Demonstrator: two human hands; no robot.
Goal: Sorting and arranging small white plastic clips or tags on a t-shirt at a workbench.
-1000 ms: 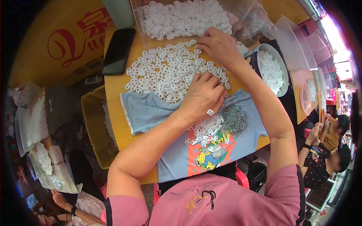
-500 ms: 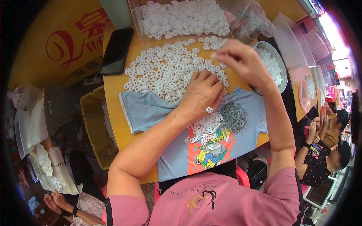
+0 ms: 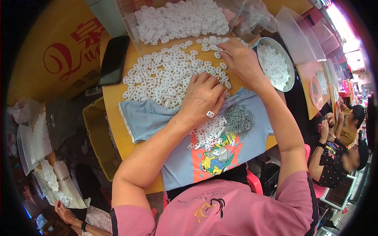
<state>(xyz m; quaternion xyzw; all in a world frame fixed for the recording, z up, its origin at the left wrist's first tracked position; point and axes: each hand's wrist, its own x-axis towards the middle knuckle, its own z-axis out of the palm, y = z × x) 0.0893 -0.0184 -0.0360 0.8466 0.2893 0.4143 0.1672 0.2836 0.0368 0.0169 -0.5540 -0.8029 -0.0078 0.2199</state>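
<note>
My left hand (image 3: 202, 94) lies palm down at the near edge of a spread of white oval pieces with two holes (image 3: 165, 74). Its fingers are curled; whatever they grip is hidden beneath. A small white square piece (image 3: 210, 114) shows beside its wrist. My right hand (image 3: 244, 65) reaches over a smaller group of white ovals (image 3: 212, 41), fingertips slightly apart and close to one of them. Nearer me, a heap of small white holed pieces (image 3: 208, 133) and a pile of thin grey metal screws or pins (image 3: 239, 119) rest on a light blue printed cloth (image 3: 177, 165).
A clear bin (image 3: 132, 23) full of white pieces stands at the back. A round metal bowl (image 3: 290, 80) of white pieces sits on the right. A black phone (image 3: 114, 61) lies at the left; a yellow crate (image 3: 96, 137) stands below. Other people sit at both sides.
My right hand has come down and left onto the small group of ovals; earlier it was raised with something small and white at its fingertips. My left hand keeps its place over the ovals.
</note>
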